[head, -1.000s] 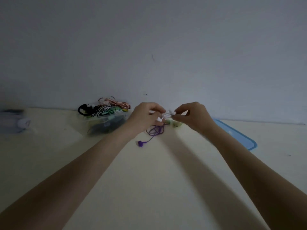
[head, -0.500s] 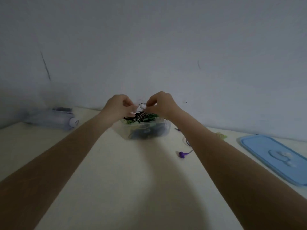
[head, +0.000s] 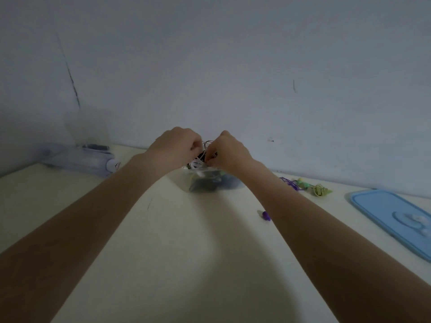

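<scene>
Your two bare forearms reach from the bottom corners of the frame across a pale worktop (head: 175,241) and meet at the centre. A small purple earbud (head: 266,215) lies loose on the worktop, right of centre, just beside your right forearm.

At the centre, your left hand (head: 177,145) and right hand (head: 229,152) come together, almost touching. Each grip is closed, with curled fingers pinching a coiled white cord (head: 196,163). The cord sits directly over a clear tub (head: 210,180) packed with dark, tangled cables.

To do this step well, lower the coil straight down into the tub. Hold both pinches firm until it settles, so the loops do not spring apart or catch the other cables.

Farther back, at right, a purple cord (head: 289,183) and a green bundle (head: 319,190) lie near the wall. A blue lid (head: 391,217) rests flat at the right edge. At far left, a clear case (head: 79,159) lies against the wall.
</scene>
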Action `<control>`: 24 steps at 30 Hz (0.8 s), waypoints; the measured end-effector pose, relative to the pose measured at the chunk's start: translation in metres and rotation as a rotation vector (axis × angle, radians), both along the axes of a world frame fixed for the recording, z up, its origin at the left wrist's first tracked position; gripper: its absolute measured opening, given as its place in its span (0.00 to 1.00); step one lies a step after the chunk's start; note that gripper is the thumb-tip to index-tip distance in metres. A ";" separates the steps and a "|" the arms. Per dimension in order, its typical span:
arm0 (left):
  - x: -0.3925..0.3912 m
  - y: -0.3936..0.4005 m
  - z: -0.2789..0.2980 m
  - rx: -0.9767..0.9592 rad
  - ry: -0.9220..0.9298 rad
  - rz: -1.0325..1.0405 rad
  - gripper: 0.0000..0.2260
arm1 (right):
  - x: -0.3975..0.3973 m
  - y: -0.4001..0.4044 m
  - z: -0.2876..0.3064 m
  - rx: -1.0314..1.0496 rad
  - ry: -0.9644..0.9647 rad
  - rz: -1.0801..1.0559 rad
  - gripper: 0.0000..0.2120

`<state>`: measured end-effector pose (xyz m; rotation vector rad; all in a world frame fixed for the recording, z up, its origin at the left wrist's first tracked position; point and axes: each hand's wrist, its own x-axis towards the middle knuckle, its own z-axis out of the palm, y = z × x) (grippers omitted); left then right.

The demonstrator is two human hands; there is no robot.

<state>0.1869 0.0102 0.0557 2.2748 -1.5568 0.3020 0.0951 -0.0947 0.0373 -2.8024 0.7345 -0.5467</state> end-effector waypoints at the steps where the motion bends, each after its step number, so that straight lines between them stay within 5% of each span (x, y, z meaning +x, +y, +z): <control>1: -0.006 -0.001 0.001 0.007 -0.014 0.008 0.09 | -0.003 0.000 0.000 -0.002 -0.027 0.002 0.10; 5: -0.038 -0.009 0.008 0.131 -0.200 0.117 0.09 | -0.042 -0.005 0.013 0.003 -0.209 0.030 0.08; 9: -0.077 -0.020 0.014 0.283 -0.335 0.254 0.09 | -0.105 -0.023 0.025 0.011 -0.114 -0.020 0.07; 18: -0.225 -0.088 -0.025 0.267 -0.223 -0.282 0.12 | -0.237 -0.065 0.013 0.173 0.095 -0.372 0.07; 24: -0.252 -0.111 -0.042 0.293 -0.180 -0.383 0.14 | -0.310 -0.089 0.000 0.095 0.119 -0.697 0.04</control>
